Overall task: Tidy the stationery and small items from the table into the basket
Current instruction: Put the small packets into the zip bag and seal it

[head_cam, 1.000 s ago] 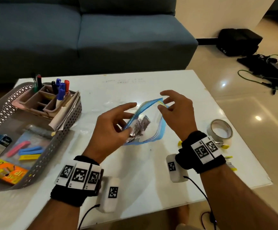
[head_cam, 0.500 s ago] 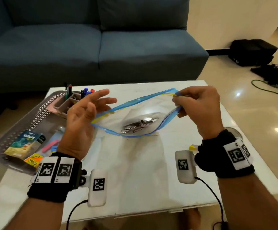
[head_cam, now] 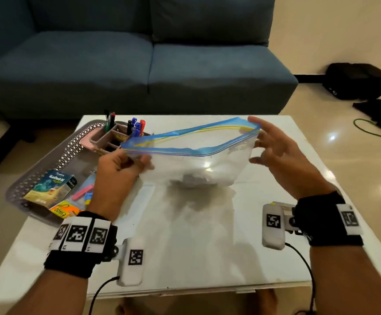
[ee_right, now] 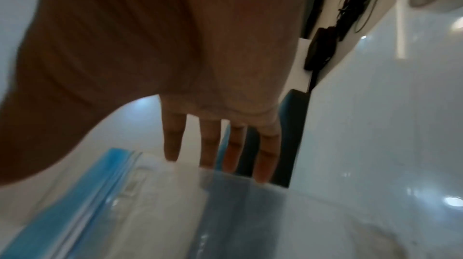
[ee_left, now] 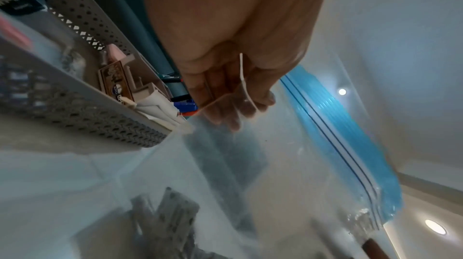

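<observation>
One zip bag [head_cam: 191,160], held above table [head_cam: 196,246] centre: left hand [head_cam: 116,176] pinches its 9 o'clock corner; right hand [head_cam: 282,160], fingers spread, touches its 3 o'clock edge. One basket [head_cam: 48,164] at 9 o'clock.

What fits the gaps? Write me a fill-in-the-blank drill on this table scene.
1. The clear plastic zip bag has a ___ seal strip.
2. The ___ hand pinches the bag's corner in its grip.
3. The grey perforated basket sits on the table's ___ side.
4. The right hand has its fingers ___.

Missing words: blue; left; left; spread
</observation>
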